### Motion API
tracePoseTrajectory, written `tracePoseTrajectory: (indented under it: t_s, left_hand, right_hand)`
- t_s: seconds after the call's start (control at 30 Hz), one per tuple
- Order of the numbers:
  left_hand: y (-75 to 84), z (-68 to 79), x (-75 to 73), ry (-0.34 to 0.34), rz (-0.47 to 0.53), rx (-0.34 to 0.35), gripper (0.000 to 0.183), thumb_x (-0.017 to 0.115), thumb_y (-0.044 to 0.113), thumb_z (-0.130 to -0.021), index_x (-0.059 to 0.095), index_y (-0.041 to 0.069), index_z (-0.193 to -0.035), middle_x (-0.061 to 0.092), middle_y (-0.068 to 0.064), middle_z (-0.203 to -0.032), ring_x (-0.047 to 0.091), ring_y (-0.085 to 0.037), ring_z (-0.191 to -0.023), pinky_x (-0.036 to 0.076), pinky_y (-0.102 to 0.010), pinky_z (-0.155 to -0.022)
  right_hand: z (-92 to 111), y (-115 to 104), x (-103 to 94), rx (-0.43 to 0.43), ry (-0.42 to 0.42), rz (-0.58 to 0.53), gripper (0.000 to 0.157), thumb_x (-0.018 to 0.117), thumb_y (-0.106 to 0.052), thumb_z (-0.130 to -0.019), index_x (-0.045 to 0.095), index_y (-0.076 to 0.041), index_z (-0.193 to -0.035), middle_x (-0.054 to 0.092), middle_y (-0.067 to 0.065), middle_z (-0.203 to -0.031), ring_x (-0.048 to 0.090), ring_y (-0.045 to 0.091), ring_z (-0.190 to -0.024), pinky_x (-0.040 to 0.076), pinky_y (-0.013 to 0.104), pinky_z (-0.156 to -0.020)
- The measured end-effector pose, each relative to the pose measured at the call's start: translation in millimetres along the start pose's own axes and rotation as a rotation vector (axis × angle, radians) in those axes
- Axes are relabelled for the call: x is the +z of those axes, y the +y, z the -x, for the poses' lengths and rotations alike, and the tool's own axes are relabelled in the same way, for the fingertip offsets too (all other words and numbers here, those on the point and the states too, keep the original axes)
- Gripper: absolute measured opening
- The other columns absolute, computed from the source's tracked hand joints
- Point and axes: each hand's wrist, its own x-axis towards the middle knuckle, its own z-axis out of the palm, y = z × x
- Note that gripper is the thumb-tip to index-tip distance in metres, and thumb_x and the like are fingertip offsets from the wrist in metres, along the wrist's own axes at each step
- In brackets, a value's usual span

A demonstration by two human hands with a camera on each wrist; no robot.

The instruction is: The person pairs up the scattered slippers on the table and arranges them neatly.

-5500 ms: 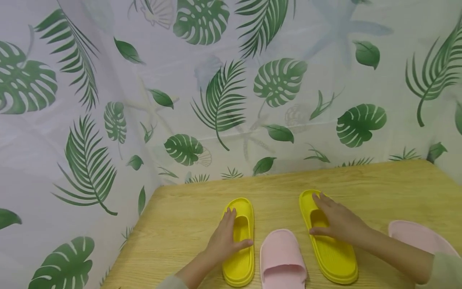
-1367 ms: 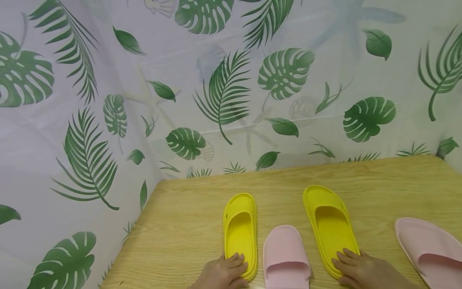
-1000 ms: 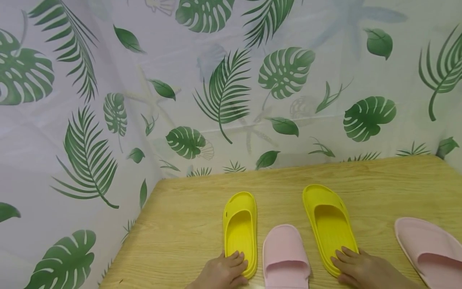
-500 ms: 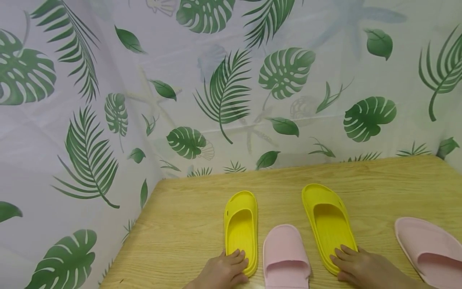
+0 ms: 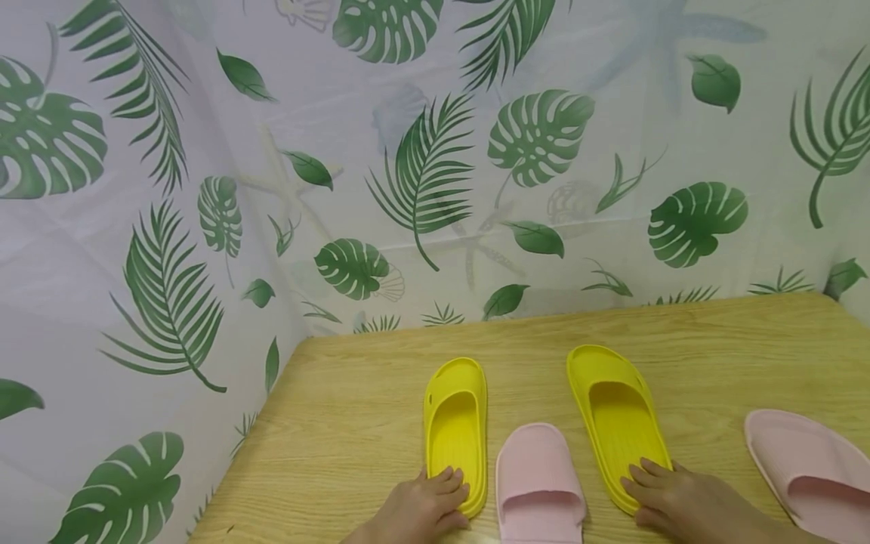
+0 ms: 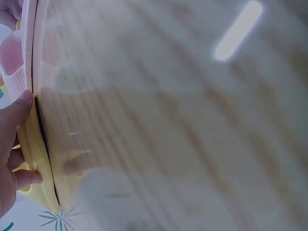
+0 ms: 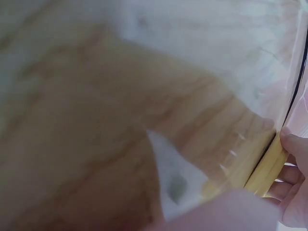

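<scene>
In the head view two yellow slippers lie toes away on the wooden table. My left hand [image 5: 421,508] grips the heel of the left yellow slipper [image 5: 458,385]. In the left wrist view its thumb is on one edge of this slipper [image 6: 34,147] and the fingers are at the other. The right yellow slipper [image 5: 601,366] tilts toe-left, its heel in the grip of my right hand [image 5: 686,500]. The right wrist view has thumb and fingers around that slipper's rim [image 7: 265,168]. Between the yellow pair lies a pink slipper [image 5: 537,457], partly out of frame.
A second pink slipper [image 5: 809,453] lies at the right, cut off by the frame. The wooden tabletop [image 5: 340,423] is glossy. Behind it and to the left hangs a white leaf-print sheet [image 5: 421,302].
Since the earliest frame both hands have moved from the slippers' uppers back to their heels. Lately the yellow slippers have slid slightly forward, the left one also rightward, the right one leftward.
</scene>
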Motion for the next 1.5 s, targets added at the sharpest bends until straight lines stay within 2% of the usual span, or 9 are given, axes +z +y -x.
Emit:
tracePoseTrajectory:
  t_s: [0.37,0.53,0.8,1.03,1.5]
  left_hand:
    - [-1.7,-1.6,0.0,-0.031,0.003,0.003,0.035,0.062,0.035,-0.089,0.069,0.009,-0.113,0.068,-0.009,-0.115,0.065,-0.022,-0.105,0.056,-0.043,-0.075]
    - [-1.3,-3.7,-3.3,-0.065,0.068,-0.046,0.035,0.06,0.034,-0.091,0.068,0.008,-0.114,0.067,-0.01,-0.116,0.065,-0.023,-0.106,0.056,-0.043,-0.077]
    - [-0.6,-6.8,-6.7,-0.094,0.096,-0.077,0.036,0.059,0.034,-0.092,0.068,0.008,-0.115,0.067,-0.011,-0.117,0.064,-0.023,-0.107,0.055,-0.04,-0.08]
    - [-1.8,-8.0,-5.6,-0.126,0.118,-0.091,0.037,0.056,0.035,-0.093,0.068,0.009,-0.115,0.065,-0.011,-0.119,0.063,-0.024,-0.109,0.055,-0.044,-0.08]
    - [-3.1,-8.5,-4.0,-0.127,0.131,-0.098,0.037,0.056,0.036,-0.092,0.068,0.01,-0.115,0.065,-0.012,-0.119,0.063,-0.023,-0.11,0.054,-0.044,-0.081]
  right_hand:
    - [-2.9,-1.5,-6.7,-0.002,0.008,-0.025,0.041,0.06,-0.041,-0.089,0.07,-0.008,-0.112,0.068,0.016,-0.11,0.065,0.037,-0.099,0.051,0.055,-0.075]
    - [-3.4,-1.6,-6.5,-0.017,0.052,-0.027,0.039,0.062,-0.039,-0.088,0.071,-0.008,-0.109,0.069,0.016,-0.107,0.066,0.037,-0.097,0.051,0.054,-0.073]
    - [-6.1,-1.4,-5.7,0.062,0.017,-0.094,0.039,0.064,-0.036,-0.086,0.07,-0.004,-0.108,0.067,0.021,-0.109,0.063,0.043,-0.1,0.048,0.06,-0.076]
    - [-7.7,-2.0,-8.2,0.088,-0.01,-0.134,0.04,0.065,-0.034,-0.085,0.07,-0.002,-0.11,0.066,0.023,-0.111,0.06,0.046,-0.102,0.046,0.063,-0.078]
    - [-11.2,-0.9,-11.1,0.04,-0.001,-0.102,0.038,0.066,-0.032,-0.085,0.07,-0.002,-0.108,0.066,0.024,-0.108,0.063,0.043,-0.097,0.051,0.054,-0.074]
